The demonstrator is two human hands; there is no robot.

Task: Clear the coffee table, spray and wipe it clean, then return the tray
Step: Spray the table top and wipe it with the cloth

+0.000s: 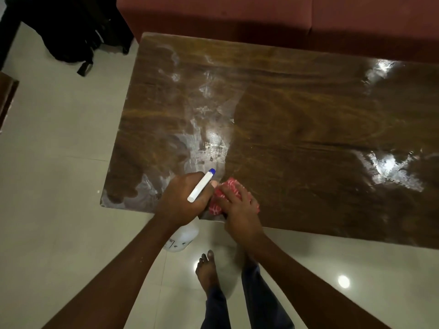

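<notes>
The brown wooden coffee table [308, 119] fills the middle of the view, with wet, streaky patches on its left half and near its right edge. My left hand [183, 200] grips a white spray bottle [184, 236] by the neck at the table's front edge; its white head with a blue nozzle [202, 185] points over the table. Just to the right, my right hand [237, 205] presses a bunched red-and-white checked cloth [229, 186] onto the tabletop near the front edge. No tray is in view.
A red-brown sofa [261, 17] stands along the table's far side. A black bag [71, 41] lies on the pale tiled floor at the back left. A dark wooden piece of furniture [7, 96] shows at the left edge. My bare feet [207, 271] stand before the table.
</notes>
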